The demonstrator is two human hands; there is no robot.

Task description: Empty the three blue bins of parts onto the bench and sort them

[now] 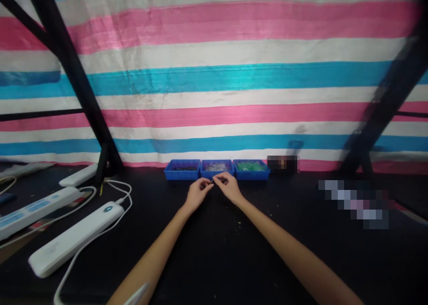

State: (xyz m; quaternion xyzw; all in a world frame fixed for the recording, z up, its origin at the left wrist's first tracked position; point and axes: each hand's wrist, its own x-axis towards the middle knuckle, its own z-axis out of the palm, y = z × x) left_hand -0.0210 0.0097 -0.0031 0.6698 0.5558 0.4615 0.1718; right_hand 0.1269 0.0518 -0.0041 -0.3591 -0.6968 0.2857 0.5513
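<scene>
Left hand: the left hand (197, 192) is curled, fingertips pinched on one end of a tiny dark part (212, 180)
Right hand: the right hand (229, 187) is curled, pinching the other end of it
Part position: above the black table (214, 251), at 6 o'clock of the middle blue tray (217, 175)
Trays: three in a row; contents too small to tell
Technique: judged best with both wrists low and steady, pinching lightly
Power strips: at 9 o'clock, well apart
</scene>
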